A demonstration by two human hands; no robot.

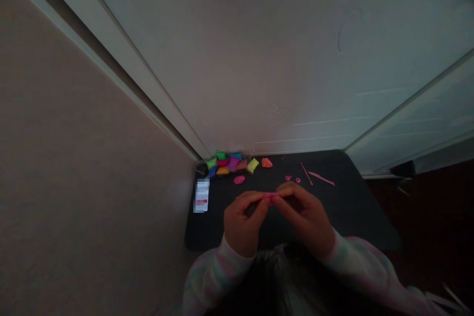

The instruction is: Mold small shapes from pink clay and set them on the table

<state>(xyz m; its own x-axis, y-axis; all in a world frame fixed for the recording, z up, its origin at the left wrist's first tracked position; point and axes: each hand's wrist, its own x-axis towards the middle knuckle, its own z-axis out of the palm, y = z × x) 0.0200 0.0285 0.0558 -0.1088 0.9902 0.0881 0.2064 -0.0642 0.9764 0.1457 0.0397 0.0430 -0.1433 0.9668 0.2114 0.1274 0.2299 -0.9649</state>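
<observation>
Over the middle of a dark table (344, 217), my left hand (244, 219) and my right hand (309, 215) meet at the fingertips. Between them they pinch a small piece of pink modelling clay (272, 196), mostly covered by the fingers. Beyond my left hand lies a flattened pink clay lump (239, 179). Past my right hand are two tiny pink clay bits (297, 180). Farther right rest a thin pink stick-like tool (306, 174) and a flat pink knife-like tool (322, 178).
Several coloured clay packets (233, 163) are heaped at the back left, with an orange lump (266, 162) beside them. A phone (202, 195) with a lit screen lies at the left edge. A pale panel (237, 84) rises behind the table, and a wall (111, 207) stands close on the left.
</observation>
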